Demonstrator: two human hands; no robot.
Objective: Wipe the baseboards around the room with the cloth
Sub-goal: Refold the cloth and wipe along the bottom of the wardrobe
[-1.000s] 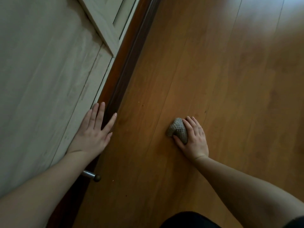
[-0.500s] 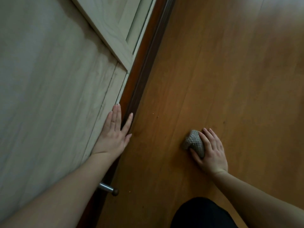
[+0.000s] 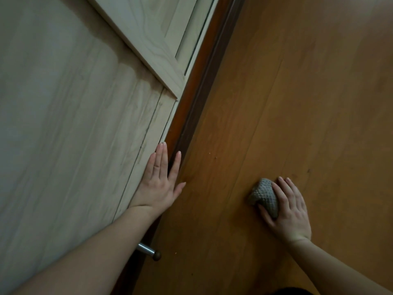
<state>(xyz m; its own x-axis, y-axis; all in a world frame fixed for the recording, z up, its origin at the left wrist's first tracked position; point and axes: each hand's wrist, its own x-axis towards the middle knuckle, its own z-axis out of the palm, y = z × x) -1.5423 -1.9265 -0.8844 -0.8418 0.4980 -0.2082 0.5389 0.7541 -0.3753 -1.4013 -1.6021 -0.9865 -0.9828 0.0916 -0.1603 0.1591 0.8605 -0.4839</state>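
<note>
The cloth [image 3: 264,196] sits bunched on the wooden floor [image 3: 297,103], well apart from the dark baseboard [image 3: 197,99]. The right hand [image 3: 287,211] grips it, fingers curled over the wad. The left hand [image 3: 161,179] lies flat and released against the pale wall panel [image 3: 63,124]. The waffle-textured cloth looks soft, light, easily squashed — best held as a palm-filling wad, probably, so it presses firmly along the trim.
</note>
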